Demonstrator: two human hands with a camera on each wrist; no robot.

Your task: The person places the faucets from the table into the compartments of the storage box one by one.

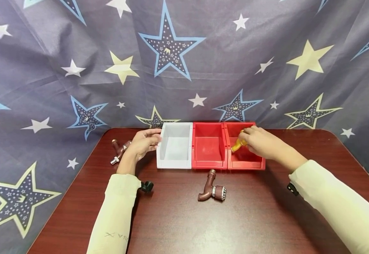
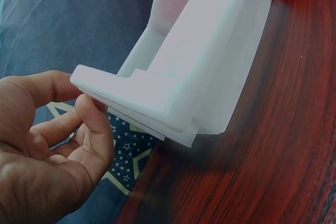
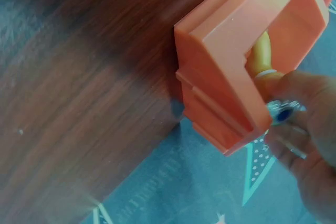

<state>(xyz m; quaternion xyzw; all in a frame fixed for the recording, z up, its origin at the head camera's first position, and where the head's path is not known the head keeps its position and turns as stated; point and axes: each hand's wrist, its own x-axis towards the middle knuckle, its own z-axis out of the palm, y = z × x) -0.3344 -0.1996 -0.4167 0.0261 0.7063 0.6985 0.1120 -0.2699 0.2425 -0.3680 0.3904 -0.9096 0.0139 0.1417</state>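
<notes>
A white bin (image 1: 174, 148) stands at the left end of a row, and my left hand (image 1: 143, 144) grips its left rim. In the left wrist view, the fingertips (image 2: 86, 106) are right at a corner of the rim. My right hand (image 1: 258, 141) holds a yellow faucet (image 1: 239, 143) inside the right red bin (image 1: 247, 164). In the right wrist view, the yellow faucet (image 3: 261, 56) hangs with its curved spout inside the bin, and a silver part with a blue spot shows by the fingers. My palm hides the rest of it.
The middle red bin (image 1: 208, 148) sits between the other two. A brown faucet (image 1: 209, 187) lies on the table (image 1: 178, 222) in front of the row. Another brown faucet (image 1: 118, 150) lies left, by my left wrist. A star-patterned cloth (image 1: 203, 88) hangs behind the table.
</notes>
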